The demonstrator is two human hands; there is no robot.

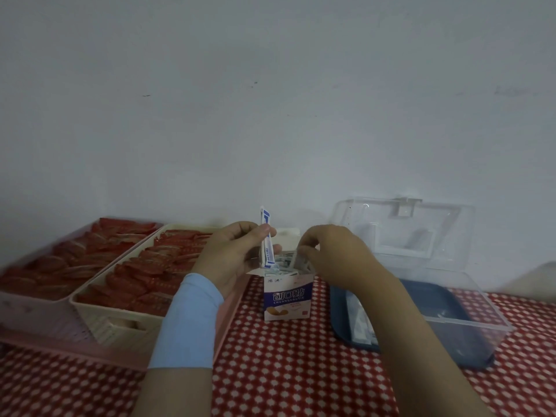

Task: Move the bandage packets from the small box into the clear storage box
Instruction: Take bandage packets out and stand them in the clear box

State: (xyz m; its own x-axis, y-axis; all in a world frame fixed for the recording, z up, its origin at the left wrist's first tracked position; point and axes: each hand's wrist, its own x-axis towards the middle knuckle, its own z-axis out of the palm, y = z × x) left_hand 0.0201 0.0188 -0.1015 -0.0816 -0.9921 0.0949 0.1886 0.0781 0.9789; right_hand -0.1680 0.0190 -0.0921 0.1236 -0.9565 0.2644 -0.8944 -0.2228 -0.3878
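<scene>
While the small box (288, 291) stands open on the red dotted cloth (285, 371), the left hand (237, 254) just left of its mouth pinches several bandage packets (267, 236) upright between thumb and curled fingers. The right hand (334, 251) reaches into the box top, fingertips closed on a packet inside. Right of the box sits the clear storage box (451, 308), lid raised, a few packets within

Two trays (90, 308) (red packets (144, 272))
</scene>
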